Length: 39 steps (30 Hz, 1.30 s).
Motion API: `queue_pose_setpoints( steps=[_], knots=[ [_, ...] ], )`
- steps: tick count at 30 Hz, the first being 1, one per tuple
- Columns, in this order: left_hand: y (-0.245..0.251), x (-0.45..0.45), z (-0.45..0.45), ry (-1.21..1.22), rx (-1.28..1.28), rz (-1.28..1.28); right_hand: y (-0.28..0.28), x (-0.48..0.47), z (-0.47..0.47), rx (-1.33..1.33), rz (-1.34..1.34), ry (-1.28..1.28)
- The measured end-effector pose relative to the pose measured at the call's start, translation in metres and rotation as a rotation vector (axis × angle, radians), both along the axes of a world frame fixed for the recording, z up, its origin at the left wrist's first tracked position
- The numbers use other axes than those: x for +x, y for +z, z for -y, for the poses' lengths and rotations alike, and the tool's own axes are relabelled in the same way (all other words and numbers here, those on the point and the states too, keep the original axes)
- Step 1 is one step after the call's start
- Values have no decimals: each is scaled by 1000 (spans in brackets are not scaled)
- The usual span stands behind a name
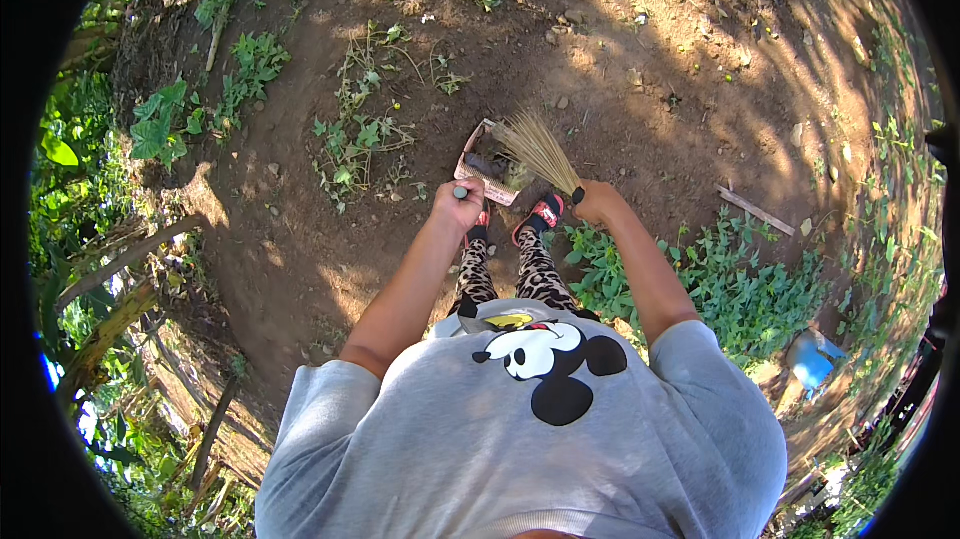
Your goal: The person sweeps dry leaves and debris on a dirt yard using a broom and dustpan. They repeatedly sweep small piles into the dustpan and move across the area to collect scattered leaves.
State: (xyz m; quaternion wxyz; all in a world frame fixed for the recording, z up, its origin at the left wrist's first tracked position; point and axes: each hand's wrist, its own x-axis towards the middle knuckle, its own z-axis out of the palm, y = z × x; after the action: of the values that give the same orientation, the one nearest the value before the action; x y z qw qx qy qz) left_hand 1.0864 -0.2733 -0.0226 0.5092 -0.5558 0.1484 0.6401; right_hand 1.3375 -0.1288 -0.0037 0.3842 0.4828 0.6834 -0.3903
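Note:
My left hand is closed around an upright handle, whose rounded greenish end points up at me. Just beyond that fist sits a pinkish dustpan-like scoop with printed marks on its near edge. Dark matter and dry, pale debris lie inside it. Whether the handle joins the scoop is hidden behind my fist. In my right hand is a broom of thin straw-coloured sticks, gripped near its dark-capped end. Its bristles fan out up and left, their tips overlapping the scoop's far right side.
Bare brown soil surrounds my sandalled feet. Leafy vines grow ahead to the left, and a denser green patch spreads at right. A wooden strip and a blue object lie farther right. Branches border the left side.

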Motion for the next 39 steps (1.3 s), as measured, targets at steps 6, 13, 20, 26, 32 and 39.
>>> queue_pose_setpoints(
  steps=[6, 13, 20, 26, 32, 39],
  knots=[
    [0, -6, 8, -43, -14, 7, 66, 35, 14, 68, -156, -212],
    [-12, 6, 36, -832, 114, 79, -39, 3, 68, -41, -36, -211],
    [31, 16, 54, -862, 148, 258, 81, 115, 91, 87, -252, -284],
    [82, 42, -11, -1028, 287, 60, 173, 187, 52, 79, -268, -532],
    [112, 70, -130, -1081, 439, 10, 158, 234, 35, 219, -486, -937],
    [108, 61, -315, -1276, 516, -237, 99, 262, -21, 190, -658, -1717]
  ],
)
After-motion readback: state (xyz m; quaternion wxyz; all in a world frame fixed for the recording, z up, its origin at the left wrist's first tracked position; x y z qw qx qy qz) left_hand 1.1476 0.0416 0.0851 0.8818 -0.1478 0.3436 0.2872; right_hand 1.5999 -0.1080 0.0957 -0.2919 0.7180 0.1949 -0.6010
